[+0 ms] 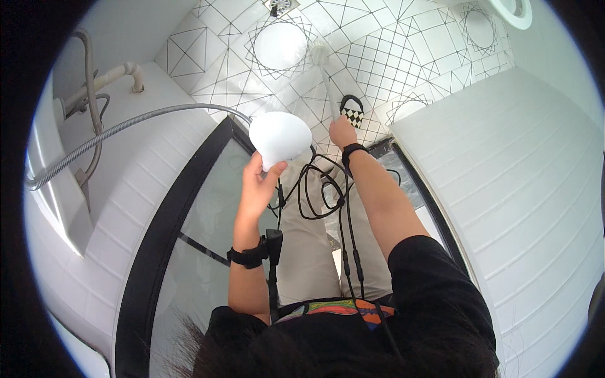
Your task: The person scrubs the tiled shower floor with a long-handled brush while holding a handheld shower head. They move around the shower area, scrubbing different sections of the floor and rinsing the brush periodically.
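A white handheld shower head (280, 137) is gripped by its lower end in my left hand (261, 177), its smooth back turned up. From it a ribbed metal hose (156, 113) curves away to the left wall. Faint streaks of water seem to run from the shower head towards the floor. My right hand (344, 132) is closed around the pale handle (331, 90) of a long-handled brush. The far end of that brush, its pale head (319, 53), rests on the patterned white tile floor (378, 56).
Looped black cables (312, 189) hang before my legs. A checkered slipper (351, 112) is by my right hand. A dark-framed glass door (198, 212) stands at left, a floor drain (280, 6) at the top, pipes (113, 78) at upper left. A white wall (510, 165) rises at right.
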The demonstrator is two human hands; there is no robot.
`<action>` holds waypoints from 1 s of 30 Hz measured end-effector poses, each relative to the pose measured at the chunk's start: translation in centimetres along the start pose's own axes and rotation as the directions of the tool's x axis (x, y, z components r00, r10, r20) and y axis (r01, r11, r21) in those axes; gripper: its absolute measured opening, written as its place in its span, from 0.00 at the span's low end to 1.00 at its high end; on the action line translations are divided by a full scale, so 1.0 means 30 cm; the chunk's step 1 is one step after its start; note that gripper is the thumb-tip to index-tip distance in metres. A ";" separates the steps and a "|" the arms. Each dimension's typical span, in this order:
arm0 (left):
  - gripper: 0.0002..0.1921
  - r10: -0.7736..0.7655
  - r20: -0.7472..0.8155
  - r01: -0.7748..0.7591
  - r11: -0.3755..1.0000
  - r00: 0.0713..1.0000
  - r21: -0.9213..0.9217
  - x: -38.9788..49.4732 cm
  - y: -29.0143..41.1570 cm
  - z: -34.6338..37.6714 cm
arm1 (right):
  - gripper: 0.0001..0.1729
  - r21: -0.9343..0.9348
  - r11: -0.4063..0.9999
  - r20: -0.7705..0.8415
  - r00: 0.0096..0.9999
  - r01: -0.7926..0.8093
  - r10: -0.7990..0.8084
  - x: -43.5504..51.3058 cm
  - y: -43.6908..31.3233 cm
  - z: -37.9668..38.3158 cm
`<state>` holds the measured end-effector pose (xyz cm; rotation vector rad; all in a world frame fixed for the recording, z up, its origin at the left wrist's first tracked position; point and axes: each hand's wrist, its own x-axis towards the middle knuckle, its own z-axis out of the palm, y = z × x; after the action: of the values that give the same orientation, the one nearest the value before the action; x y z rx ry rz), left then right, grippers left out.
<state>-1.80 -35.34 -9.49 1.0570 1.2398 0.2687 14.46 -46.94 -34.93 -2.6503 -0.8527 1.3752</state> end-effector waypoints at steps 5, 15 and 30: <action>0.12 -0.045 0.082 0.041 0.998 0.996 0.050 -0.007 0.008 0.020 | 0.15 -0.270 0.958 -0.063 0.991 0.097 -0.118 0.002 0.219 -0.098; 0.11 -0.057 0.235 0.027 0.991 0.970 0.130 0.016 0.014 0.152 | 0.09 -0.637 0.659 0.342 0.913 0.400 -0.224 -0.004 0.293 -0.051; 0.13 0.095 0.196 -0.137 0.968 0.976 0.212 0.043 0.021 0.192 | 0.13 -0.604 0.770 0.212 0.973 0.205 -0.093 0.080 0.472 -0.271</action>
<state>3.87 -37.04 -10.13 1.3222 1.0585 0.1178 28.19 -56.06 -35.68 -2.8148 -1.7831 1.4941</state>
